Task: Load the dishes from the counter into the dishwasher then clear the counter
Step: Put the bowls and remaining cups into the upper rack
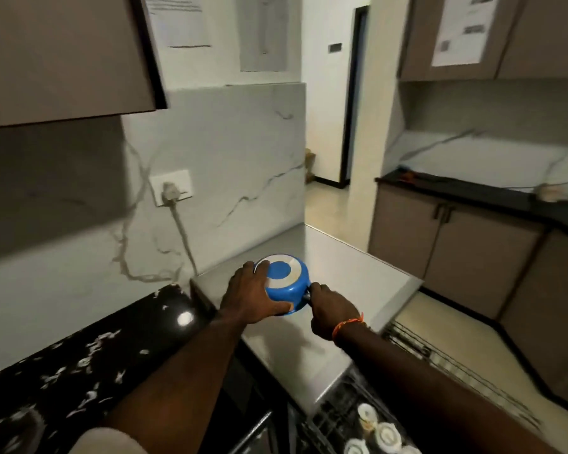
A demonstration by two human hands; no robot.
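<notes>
Steel top (358, 260) — dishwasher rack (440, 362) beside

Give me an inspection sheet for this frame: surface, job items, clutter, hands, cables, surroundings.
Surface: steel worktop, bare where visible; black speckled counter at left.
Job's things: blue pot held upside down above the worktop; dishwasher rack pulled out below, white dishes already in it.
Clutter: nothing seen.
Hands: left hand grips the pot's side; right hand holds what looks like its handle.
Cables: white cable runs from the wall socket down behind the worktop.
Surroundings: marble backsplash, wall cabinets, open doorway.
</notes>
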